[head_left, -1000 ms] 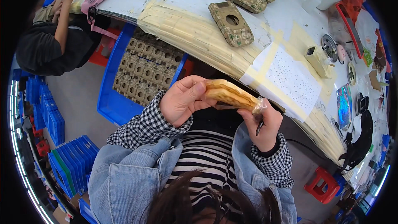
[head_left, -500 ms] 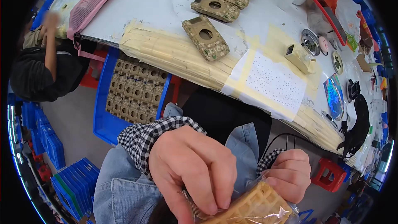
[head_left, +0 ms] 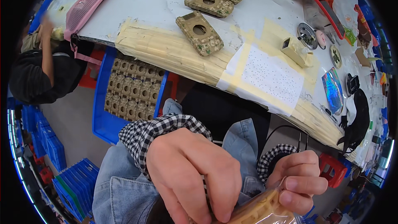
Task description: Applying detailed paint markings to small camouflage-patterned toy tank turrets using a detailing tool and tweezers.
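Observation:
A waffle (head_left: 265,208) in a clear plastic wrapper is low in the view, close to my body, its near end cut off by the lower edge. My right hand (head_left: 300,178) grips the wrapper at the far right corner, fingers curled over it. Beside the waffle's left end, my left hand (head_left: 192,174) has its fingers bent down and pinched at the wrapper; the fingertips are partly hidden. Two thin dark prongs (head_left: 303,142), like tweezer tips, stick up just behind my right hand; whether it holds them I cannot make out.
Camouflage-patterned toy tank hulls (head_left: 200,33) lie on the white table (head_left: 153,4). More fill a blue bin (head_left: 98,114) below. A dotted paper sheet (head_left: 271,76) is taped at the table edge. Another person (head_left: 33,74) sits at the left; a red stool (head_left: 333,170) is at right.
My right hand has shifted right, its fingers loosening from a tight fist to a looser curl on the wrapper. My left hand and the waffle have dropped slightly lower in the view.

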A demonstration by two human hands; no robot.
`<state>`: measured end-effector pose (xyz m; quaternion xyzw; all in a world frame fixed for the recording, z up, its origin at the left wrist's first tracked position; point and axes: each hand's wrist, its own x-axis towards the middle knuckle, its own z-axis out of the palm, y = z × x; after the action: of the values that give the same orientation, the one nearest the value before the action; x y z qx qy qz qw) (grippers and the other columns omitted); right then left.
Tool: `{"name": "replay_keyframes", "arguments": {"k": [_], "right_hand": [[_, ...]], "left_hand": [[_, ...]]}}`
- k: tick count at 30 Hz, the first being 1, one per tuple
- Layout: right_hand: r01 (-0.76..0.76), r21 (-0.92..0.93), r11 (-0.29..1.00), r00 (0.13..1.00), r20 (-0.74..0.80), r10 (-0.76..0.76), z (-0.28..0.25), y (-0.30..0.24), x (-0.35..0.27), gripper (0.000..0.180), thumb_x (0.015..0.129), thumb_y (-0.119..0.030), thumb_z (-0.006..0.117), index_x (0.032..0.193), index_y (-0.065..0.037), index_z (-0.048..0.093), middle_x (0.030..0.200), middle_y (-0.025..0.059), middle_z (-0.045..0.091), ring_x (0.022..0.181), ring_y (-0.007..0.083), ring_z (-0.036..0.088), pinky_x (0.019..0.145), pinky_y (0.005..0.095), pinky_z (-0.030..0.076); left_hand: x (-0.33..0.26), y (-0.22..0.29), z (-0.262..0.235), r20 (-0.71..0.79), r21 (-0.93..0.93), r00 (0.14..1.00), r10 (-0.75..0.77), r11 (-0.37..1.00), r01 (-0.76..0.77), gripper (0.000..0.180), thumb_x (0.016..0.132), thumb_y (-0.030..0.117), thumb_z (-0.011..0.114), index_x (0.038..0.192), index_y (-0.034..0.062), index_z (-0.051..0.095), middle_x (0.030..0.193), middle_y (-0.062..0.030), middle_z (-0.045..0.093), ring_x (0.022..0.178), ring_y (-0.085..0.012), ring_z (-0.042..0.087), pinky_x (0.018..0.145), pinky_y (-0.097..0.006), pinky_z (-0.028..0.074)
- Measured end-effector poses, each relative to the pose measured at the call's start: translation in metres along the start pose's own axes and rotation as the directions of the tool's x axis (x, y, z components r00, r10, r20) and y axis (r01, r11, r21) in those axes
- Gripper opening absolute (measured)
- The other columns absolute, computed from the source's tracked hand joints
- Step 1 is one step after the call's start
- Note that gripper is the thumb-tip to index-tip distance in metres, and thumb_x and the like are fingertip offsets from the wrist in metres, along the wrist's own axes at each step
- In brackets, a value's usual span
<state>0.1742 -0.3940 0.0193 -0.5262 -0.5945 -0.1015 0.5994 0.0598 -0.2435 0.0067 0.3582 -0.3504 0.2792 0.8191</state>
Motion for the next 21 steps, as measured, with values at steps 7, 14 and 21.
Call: {"name": "replay_keyframes", "arguments": {"k": [7,14,21], "right_hand": [[-0.031,-0.021,0.999,1.0,-0.001,0.031,-0.002,0.002,-0.002,0.008,0.081,-0.016,0.059,0.086,-0.013,0.053,0.079,0.0013,0.04,0.054,0.0121,0.036,0.048,0.025,0.037],[0.094,0.05,0.994,0.994,0.057,-0.096,-0.017,0.037,-0.001,0.013,0.073,-0.016,0.066,0.085,-0.011,0.065,0.082,0.0,0.061,0.054,0.0105,0.046,0.05,0.0225,0.04],[-0.195,-0.271,0.943,0.962,0.136,0.238,-0.039,0.058,0.005,0.026,0.066,-0.024,0.074,0.081,-0.004,0.067,0.077,0.0096,0.064,0.062,0.0189,0.06,0.056,0.028,0.047]], "left_hand": [[0.002,-0.004,0.007,-0.098,0.072,0.995,0.02,0.997,-0.013,0.014,0.073,-0.002,0.072,0.08,-0.009,0.063,0.092,-0.0254,0.062,0.078,-0.0311,0.064,0.067,-0.031,0.058],[-0.003,-0.011,-0.005,-0.1,0.154,0.995,-0.017,0.988,0.033,0.024,0.074,0.006,0.074,0.09,-0.0074,0.062,0.1,-0.0242,0.06,0.082,-0.0275,0.062,0.068,-0.032,0.053],[-0.024,-0.016,-0.025,-0.435,0.128,0.849,-0.299,0.913,0.388,0.075,0.071,0.015,0.078,0.125,-0.0053,0.031,0.117,-0.0331,0.049,0.104,-0.0344,0.058,0.083,-0.038,0.053]]}}
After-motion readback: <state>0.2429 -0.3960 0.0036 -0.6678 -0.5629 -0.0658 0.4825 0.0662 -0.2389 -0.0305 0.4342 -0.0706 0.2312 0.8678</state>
